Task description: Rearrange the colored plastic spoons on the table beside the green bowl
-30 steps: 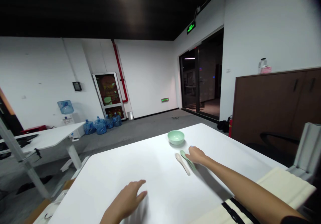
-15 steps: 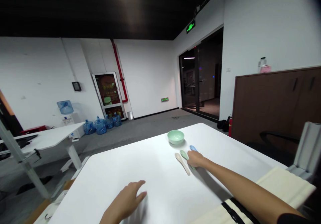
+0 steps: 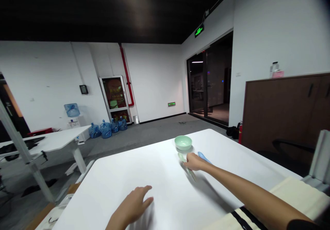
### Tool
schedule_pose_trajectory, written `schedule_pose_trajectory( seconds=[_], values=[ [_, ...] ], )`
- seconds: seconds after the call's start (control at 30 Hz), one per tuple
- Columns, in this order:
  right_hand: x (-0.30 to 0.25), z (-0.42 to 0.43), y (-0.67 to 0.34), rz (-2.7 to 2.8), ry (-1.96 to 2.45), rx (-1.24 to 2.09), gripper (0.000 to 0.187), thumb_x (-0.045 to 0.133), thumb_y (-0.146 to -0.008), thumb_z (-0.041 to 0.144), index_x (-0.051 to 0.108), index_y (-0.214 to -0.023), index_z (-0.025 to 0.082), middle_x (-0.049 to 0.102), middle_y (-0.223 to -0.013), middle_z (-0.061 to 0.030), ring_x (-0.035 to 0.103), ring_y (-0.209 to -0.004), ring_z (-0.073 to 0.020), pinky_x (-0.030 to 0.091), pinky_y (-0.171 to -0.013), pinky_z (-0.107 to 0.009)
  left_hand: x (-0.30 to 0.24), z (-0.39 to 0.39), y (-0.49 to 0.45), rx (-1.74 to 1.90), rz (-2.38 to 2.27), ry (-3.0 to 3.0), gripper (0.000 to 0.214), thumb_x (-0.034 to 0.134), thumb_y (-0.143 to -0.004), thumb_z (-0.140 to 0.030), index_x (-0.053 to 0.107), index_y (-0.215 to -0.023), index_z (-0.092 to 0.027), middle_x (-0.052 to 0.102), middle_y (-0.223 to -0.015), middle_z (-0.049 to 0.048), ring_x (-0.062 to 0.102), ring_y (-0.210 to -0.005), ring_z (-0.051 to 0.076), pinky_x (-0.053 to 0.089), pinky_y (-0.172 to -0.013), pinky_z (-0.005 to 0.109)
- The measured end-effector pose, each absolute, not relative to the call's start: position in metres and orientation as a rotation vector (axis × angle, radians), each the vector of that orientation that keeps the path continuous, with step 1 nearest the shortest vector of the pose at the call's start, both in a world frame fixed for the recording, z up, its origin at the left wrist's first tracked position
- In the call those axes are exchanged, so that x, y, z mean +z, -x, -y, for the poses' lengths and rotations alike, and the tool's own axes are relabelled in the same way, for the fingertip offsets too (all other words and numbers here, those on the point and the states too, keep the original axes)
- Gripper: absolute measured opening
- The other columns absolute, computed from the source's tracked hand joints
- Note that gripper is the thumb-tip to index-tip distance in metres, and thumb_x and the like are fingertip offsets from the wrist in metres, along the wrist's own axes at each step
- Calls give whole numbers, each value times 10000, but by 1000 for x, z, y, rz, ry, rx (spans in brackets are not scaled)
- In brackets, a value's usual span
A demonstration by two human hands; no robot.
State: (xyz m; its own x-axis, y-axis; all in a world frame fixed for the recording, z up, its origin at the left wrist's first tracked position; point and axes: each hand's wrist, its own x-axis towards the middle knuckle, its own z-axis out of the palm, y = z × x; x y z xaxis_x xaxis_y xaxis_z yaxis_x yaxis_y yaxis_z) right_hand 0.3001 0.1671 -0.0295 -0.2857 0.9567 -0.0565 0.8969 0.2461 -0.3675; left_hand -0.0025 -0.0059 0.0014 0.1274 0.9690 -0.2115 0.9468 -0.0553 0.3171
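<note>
The right hand is held low over a pale green spoon, which is partly covered by the palm, its bowl end showing at 9 o'clock and its handle at 7 o'clock. The fingers are bunched downward; whether the spoon is gripped cannot be told. A blue spoon is seen just beside the hand at 2 o'clock, and a mint-green bowl near it at 11 o'clock. The left hand is laid open on the white table, well apart, at 8 o'clock.
</note>
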Motion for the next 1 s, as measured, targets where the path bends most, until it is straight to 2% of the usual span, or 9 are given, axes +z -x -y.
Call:
schedule_pose_trajectory(
  seconds=[0.17, 0.33, 0.5, 0.77, 1.0],
  values=[
    [-30, -170, -273, 2372, 1698, 547, 243, 581, -728, 274, 660, -544, 135, 680, -609, -80, 621, -587, -153, 413, -550, -214, 3, 8, 2, 78, -1845, -2044, 562, 404, -877, -537, 475, -1375, -284, 568, -1343, 75, 522, -1220, 260, 386, -1028, 392],
    [-45, -177, -260, 2367, 1772, 558, 138, 594, -684, 205, 679, -605, 130, 710, -689, -112, 659, -637, -193, 457, -564, -245, 4, 9, 4, 86, -1857, -2029, 566, 405, -873, -548, 482, -1369, -286, 564, -1345, 78, 518, -1224, 261, 380, -1038, 403],
    [-56, -177, -259, 2344, 1819, 532, 96, 612, -661, 189, 684, -658, 126, 700, -680, -111, 678, -666, -221, 456, -544, -245, 2, 7, 4, 111, -1851, -2034, 569, 413, -864, -560, 494, -1360, -292, 577, -1332, 74, 529, -1211, 275, 390, -1026, 410],
    [-64, -178, -257, 2342, 1865, 494, 103, 628, -653, 194, 677, -716, 130, 707, -736, -120, 688, -720, -233, 456, -542, -242, -1, 5, 5, 87, -1851, -2034, 575, 408, -866, -567, 482, -1367, -295, 571, -1338, 72, 525, -1215, 272, 389, -1026, 406],
    [-68, -175, -255, 2383, 1877, 476, 225, 634, -659, 245, 691, -839, 123, 714, -841, -139, 696, -810, -259, 472, -584, -259, 1, 7, 4, 86, -1846, -2045, 563, 404, -873, -554, 484, -1364, -291, 576, -1330, 79, 529, -1210, 258, 390, -1027, 399]
  ],
)
